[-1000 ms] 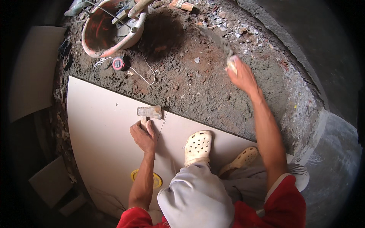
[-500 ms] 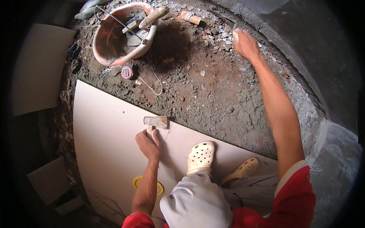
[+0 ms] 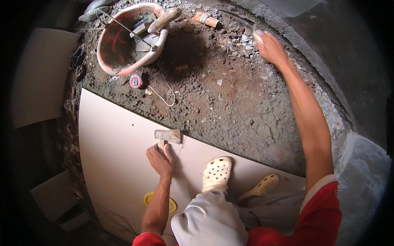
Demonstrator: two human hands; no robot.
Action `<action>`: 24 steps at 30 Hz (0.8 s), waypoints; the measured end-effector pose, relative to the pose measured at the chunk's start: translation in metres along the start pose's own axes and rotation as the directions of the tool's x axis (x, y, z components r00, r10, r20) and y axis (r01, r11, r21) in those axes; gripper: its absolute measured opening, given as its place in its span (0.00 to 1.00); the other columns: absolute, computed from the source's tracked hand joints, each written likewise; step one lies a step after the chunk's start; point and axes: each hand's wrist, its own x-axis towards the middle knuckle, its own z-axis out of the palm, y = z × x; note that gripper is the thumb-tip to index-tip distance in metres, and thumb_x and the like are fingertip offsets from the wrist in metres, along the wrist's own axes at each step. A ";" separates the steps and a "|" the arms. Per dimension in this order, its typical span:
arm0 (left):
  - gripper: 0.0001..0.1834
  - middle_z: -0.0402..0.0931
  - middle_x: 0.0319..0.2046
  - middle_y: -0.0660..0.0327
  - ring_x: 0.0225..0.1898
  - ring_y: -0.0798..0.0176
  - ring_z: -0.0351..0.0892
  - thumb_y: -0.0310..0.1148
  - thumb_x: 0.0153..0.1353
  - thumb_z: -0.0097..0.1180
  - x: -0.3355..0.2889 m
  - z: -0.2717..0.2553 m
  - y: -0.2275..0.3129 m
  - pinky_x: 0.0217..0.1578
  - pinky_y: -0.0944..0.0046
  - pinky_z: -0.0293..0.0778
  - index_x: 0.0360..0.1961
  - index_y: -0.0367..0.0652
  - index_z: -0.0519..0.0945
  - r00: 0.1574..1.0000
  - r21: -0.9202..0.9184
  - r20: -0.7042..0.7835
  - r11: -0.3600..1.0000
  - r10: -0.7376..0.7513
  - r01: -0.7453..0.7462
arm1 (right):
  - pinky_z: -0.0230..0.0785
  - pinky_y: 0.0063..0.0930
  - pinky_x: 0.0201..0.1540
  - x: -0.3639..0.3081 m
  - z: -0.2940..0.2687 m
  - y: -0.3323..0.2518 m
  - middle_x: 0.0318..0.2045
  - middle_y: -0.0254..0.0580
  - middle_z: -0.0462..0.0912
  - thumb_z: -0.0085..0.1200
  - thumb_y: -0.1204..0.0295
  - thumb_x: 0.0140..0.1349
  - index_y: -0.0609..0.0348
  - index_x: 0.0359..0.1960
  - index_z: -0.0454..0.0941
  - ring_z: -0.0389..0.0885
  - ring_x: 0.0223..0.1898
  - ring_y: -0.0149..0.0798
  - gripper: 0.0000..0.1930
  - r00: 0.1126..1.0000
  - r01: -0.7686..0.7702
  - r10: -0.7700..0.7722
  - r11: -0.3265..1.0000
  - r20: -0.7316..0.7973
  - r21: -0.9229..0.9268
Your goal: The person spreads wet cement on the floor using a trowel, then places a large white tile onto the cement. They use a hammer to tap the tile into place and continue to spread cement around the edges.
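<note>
Trowel (image 3: 245, 19), one piece, is held in the right hand (image 3: 269, 46), closed around its handle; the blade extends leftward beyond the grip, near the rubble (image 3: 242, 48). One hammer (image 3: 167, 135) has its head just ahead of the left hand (image 3: 160, 160), which grasps its handle. One tape measure (image 3: 136, 81) lies apart from both.

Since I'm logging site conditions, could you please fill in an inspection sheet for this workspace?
Surface: pale tiles with a visible seam; rough grey-brown mortar bed beyond their edge.
Tools: mallet, head near the tiles' edge, contact unclear; trowel over the rubble, blade seen nearly edge-on.
Clutter: basin with tools inside; small round red-and-black device; yellow disc partly hidden by the forearm.
Hands: left hand grips the mallet; right hand grips the trowel handle.
Cables: power cables, nothing seen; loose white cord on the bed.
Surroundings: grey concrete at right; pale panel at left.
</note>
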 end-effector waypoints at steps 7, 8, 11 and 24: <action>0.18 0.73 0.40 0.46 0.44 0.40 0.73 0.36 0.67 0.63 0.000 0.000 0.001 0.47 0.46 0.70 0.47 0.33 0.74 1.000 0.023 -0.014 1.000 -0.007 0.007 | 0.76 0.50 0.56 0.006 0.004 -0.037 0.50 0.52 0.81 0.54 0.68 0.71 0.62 0.58 0.77 0.82 0.51 0.49 0.18 0.987 0.023 -0.017 0.999 0.161 -0.034; 0.18 0.73 0.40 0.46 0.43 0.40 0.73 0.36 0.67 0.63 -0.001 0.000 0.001 0.47 0.46 0.70 0.47 0.33 0.74 1.000 0.017 -0.011 1.000 -0.017 0.017 | 0.76 0.49 0.55 -0.012 0.001 -0.029 0.49 0.50 0.82 0.55 0.69 0.69 0.62 0.59 0.76 0.82 0.49 0.46 0.19 0.992 0.079 -0.081 0.997 0.094 0.022; 0.17 0.73 0.41 0.46 0.44 0.40 0.73 0.36 0.67 0.63 -0.003 0.001 0.001 0.47 0.46 0.71 0.47 0.33 0.75 1.000 0.017 -0.001 1.000 -0.026 0.026 | 0.75 0.48 0.55 -0.060 0.002 0.002 0.49 0.50 0.82 0.55 0.68 0.69 0.63 0.61 0.76 0.82 0.50 0.49 0.21 0.997 -0.042 0.044 0.999 -0.060 0.029; 0.19 0.73 0.40 0.46 0.44 0.41 0.72 0.39 0.68 0.63 -0.004 0.003 -0.002 0.48 0.46 0.71 0.46 0.33 0.75 1.000 -0.007 -0.013 1.000 -0.017 0.017 | 0.73 0.49 0.56 -0.113 -0.003 0.035 0.49 0.57 0.80 0.50 0.67 0.71 0.68 0.55 0.78 0.81 0.51 0.55 0.18 0.987 -0.154 0.155 0.987 -0.042 0.040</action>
